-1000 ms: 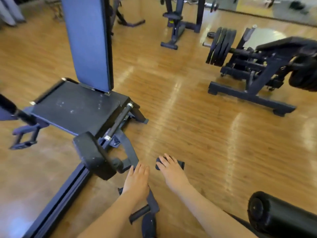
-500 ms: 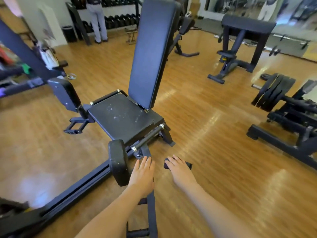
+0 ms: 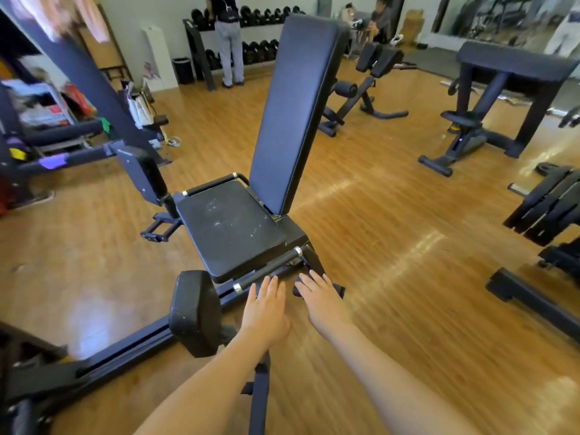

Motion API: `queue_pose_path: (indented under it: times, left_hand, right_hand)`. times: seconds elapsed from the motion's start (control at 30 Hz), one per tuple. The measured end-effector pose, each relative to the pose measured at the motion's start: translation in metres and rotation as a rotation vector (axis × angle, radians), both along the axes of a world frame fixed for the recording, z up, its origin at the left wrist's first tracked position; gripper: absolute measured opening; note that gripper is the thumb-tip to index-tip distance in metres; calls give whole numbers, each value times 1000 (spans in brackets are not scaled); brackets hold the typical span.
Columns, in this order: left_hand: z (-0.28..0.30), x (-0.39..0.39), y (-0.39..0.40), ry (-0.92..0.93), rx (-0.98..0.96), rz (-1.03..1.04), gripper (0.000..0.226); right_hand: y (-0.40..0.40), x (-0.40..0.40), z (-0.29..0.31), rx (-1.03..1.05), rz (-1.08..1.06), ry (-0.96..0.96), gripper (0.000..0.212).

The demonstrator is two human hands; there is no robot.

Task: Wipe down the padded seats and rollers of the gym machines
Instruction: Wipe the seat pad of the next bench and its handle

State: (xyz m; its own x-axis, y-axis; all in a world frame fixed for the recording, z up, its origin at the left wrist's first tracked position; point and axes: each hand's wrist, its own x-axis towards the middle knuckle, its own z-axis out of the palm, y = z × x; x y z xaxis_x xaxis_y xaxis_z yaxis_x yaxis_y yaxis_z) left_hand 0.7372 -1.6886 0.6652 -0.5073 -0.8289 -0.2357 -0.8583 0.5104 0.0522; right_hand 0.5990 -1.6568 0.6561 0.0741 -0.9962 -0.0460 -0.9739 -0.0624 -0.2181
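Both grips flat, fingers straight, empty: left hand point(image 3: 266, 312), right hand point(image 3: 323, 304), just before scuffed black padded seat point(image 3: 229, 227).

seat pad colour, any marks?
Black seat pad with whitish scuff marks across the top; head view.

glossy wood floor point(image 3: 392, 246), scuffed matt seat point(image 3: 229, 227)

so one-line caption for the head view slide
Both hands, left hand and right hand, reach open toward the scuffed seat pad.
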Motion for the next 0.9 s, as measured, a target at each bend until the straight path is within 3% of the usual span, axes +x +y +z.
queue_pose_path:
  times: [0.6,0.9]
  left_hand:
    - [-30,3,-204,58,43,251,65]
    - [-96,17,-321,-19,213,510,65]
  right_hand:
    - [-236,-15,-29,49,80,-74,57]
    - [-407,-14,-102,197,254,-199,58]
